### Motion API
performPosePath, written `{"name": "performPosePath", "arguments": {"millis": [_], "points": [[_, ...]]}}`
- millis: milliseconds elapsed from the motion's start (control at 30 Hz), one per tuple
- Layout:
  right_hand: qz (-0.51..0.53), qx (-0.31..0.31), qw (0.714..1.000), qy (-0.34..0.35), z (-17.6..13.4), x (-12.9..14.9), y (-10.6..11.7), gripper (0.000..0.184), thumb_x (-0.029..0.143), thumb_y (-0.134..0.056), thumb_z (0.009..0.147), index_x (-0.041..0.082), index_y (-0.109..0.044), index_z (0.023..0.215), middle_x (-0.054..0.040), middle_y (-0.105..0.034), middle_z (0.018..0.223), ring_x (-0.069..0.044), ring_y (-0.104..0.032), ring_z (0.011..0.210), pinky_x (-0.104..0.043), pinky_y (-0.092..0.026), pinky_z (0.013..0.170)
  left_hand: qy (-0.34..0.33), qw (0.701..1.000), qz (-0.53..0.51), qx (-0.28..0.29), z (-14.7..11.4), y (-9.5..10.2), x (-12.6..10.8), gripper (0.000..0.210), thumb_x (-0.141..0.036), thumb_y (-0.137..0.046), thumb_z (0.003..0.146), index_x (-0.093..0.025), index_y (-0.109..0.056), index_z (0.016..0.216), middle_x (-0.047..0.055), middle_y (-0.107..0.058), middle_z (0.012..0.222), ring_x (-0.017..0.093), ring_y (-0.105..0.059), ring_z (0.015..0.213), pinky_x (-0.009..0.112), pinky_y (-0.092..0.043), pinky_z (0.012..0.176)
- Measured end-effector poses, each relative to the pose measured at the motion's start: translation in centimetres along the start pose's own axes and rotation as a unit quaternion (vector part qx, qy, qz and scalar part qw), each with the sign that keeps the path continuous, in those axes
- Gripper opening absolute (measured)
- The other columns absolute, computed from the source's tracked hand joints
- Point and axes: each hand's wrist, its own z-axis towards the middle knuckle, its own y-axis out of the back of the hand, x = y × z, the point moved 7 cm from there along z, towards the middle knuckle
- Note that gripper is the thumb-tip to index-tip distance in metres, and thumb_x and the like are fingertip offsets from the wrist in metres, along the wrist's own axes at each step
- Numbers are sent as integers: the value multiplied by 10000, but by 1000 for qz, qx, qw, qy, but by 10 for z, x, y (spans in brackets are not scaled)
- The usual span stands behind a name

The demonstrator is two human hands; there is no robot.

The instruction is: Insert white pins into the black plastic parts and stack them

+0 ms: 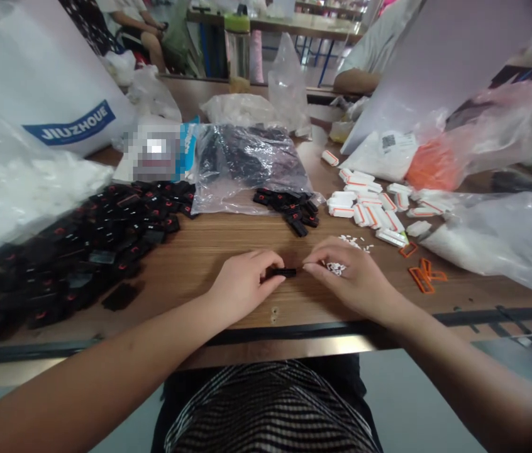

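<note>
Black piece [287,272] being steadied for close fingertip work

It is lying in front of the clear bag [247,157], on the person's side, at or just above the wooden table [200,242]. The left hand [240,283] is pinching it between thumb and fingers, leaving its right end sticking out. The right hand [358,270] is facing that end across a small gap, thumb and forefinger meeting at their tips; whether they are gripping something tiny, I cannot tell. Tiny white bits [336,268] are showing in the crook of this hand, but whether they are lying in the palm or on the table is unclear.

Judging by this pose, the step in hand is probably the fitting of a small part at the piece's free end. The next move is likely calling for a firm left pinch and a light right touch, the fingertips lining up before pressing.

A black pile [82,251] is spreading left of the clear bag, loose black parts [294,211] are lying at its front right, and orange-striped white parts [370,214] are sitting to its right.
</note>
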Motion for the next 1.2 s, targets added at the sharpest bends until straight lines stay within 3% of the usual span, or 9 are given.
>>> {"name": "performPosePath", "arguments": {"millis": [167,633,1200], "points": [[-7,30,999,31,11,16,-28,85,210,-634,904,229,-684,838,-23,-678,871,-183,-604,888,-369,-469,847,-1,1000,2,-7,-1,1,-4,92,-221,-707,865,-208,-656,941,-20,-649,783,144,-589,687,273,-433,639],[-75,16,994,76,5,17,-26,79,220,-601,918,231,-649,857,-45,-668,891,-211,-563,863,-402,-443,804,17,1000,21,-3,-3,-1,-6,80,-254,-691,876,-218,-659,940,-11,-685,838,155,-610,696,288,-445,632],[-85,8,991,100,3,23,-29,84,184,-589,919,236,-642,878,-47,-659,897,-217,-550,876,-412,-451,813,19,1000,24,-3,-3,-2,-5,70,-262,-666,890,-220,-665,946,-11,-674,837,148,-602,680,290,-457,635]]}}
